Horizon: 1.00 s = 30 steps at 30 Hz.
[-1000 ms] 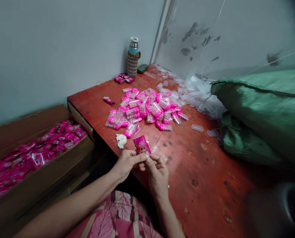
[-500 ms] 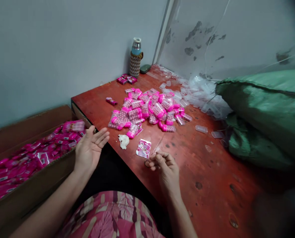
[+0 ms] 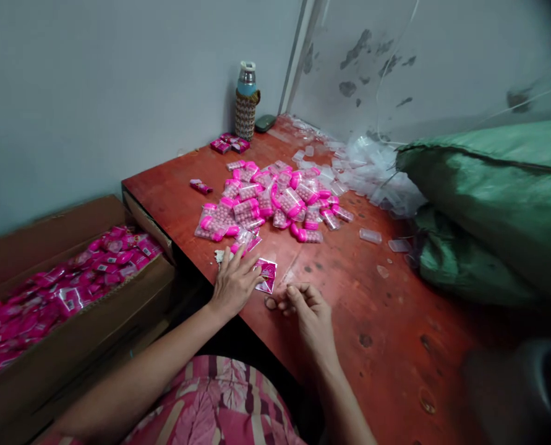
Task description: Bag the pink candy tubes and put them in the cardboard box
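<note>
My left hand (image 3: 235, 283), palm down with fingers spread, reaches over the table edge. Its fingertips lie at a flat pink-and-white printed packet (image 3: 268, 275) and partly cover a crumpled white scrap (image 3: 219, 254). Just beyond the fingers, a small clear container with a pink cap (image 3: 245, 237) lies at the front of a heap of pink-capped containers filled with pink balls (image 3: 266, 201). To the right of the packet, my right hand (image 3: 308, 312) is closed in a pinch low over the table; whatever is between its fingertips cannot be made out.
At left stands a cardboard box (image 3: 149, 281) with many pink packs (image 3: 71, 290). Clear empty containers (image 3: 372, 170) pile up at the back right beside a green sack (image 3: 483, 210). A bottle in a knitted cover (image 3: 245, 105) stands at the back of the red table (image 3: 377, 377).
My left hand has moved right from beside the box to the packet on the table. A blurred pink pack above the box has dropped among the others. My right hand has barely moved.
</note>
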Each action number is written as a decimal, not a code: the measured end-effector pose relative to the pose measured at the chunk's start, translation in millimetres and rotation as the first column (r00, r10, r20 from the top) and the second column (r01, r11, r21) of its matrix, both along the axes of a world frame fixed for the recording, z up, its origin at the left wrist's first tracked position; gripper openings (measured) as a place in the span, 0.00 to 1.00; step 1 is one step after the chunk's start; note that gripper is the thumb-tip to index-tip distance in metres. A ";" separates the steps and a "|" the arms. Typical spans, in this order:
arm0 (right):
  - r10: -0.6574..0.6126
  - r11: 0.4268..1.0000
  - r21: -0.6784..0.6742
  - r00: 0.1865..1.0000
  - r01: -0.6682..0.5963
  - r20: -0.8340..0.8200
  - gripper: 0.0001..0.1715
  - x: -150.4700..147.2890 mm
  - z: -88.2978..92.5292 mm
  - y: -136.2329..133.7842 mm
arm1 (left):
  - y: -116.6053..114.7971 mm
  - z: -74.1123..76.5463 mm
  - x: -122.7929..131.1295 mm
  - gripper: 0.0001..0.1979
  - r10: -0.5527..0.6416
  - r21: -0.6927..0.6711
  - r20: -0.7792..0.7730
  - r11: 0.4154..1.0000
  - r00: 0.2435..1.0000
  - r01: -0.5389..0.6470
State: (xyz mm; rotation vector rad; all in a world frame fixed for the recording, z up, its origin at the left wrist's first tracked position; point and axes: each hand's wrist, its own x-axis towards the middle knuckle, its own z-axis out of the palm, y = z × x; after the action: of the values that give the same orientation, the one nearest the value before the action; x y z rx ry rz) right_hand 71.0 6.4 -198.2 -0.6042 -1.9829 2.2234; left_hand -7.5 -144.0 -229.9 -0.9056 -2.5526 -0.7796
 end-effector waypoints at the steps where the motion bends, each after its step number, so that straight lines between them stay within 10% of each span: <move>1: -0.006 1.000 0.017 1.000 0.006 -0.002 0.11 -3.0 -0.8 0.2 | -0.2 0.8 1.0 0.10 -0.001 0.018 -0.007 1.000 1.000 0.001; 7: -0.005 0.999 -0.050 0.993 -0.001 -0.116 0.18 -25.0 -1.4 -3.9 | 6.3 18.5 11.0 0.13 -0.074 0.189 0.034 0.980 0.997 0.067; 10: 0.002 0.991 -0.133 0.992 -0.019 -0.127 0.16 -29.8 1.3 -3.0 | 8.1 29.8 15.0 0.18 -0.101 0.427 0.298 0.903 0.949 -0.038; 16: 0.160 0.976 -0.131 0.982 -0.173 -0.101 0.17 -34.4 0.7 3.9 | 8.6 38.5 13.5 0.18 -0.504 0.616 0.786 0.685 0.358 -0.390; 20: 0.245 0.948 0.227 0.967 -0.224 -0.068 0.11 -52.3 3.2 25.5 | 9.0 37.3 11.7 0.13 -0.581 0.628 0.772 0.635 0.259 -0.450; 26: 0.029 0.455 0.890 0.999 -0.038 0.028 0.19 -94.1 17.0 76.0 | 6.2 35.2 11.7 0.10 -0.477 0.513 0.844 0.582 0.247 -0.631; 30: -0.166 0.328 0.941 0.976 -0.081 0.142 0.41 -115.7 10.2 76.1 | 8.0 32.7 11.8 0.10 -0.479 0.483 0.850 0.545 0.219 -0.685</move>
State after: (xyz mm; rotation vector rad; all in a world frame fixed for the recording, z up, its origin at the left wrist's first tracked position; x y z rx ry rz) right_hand -44.7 82.5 -188.0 -0.6663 -2.7974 0.5614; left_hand 4.2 -136.0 -197.3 0.4679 -2.1476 -2.9924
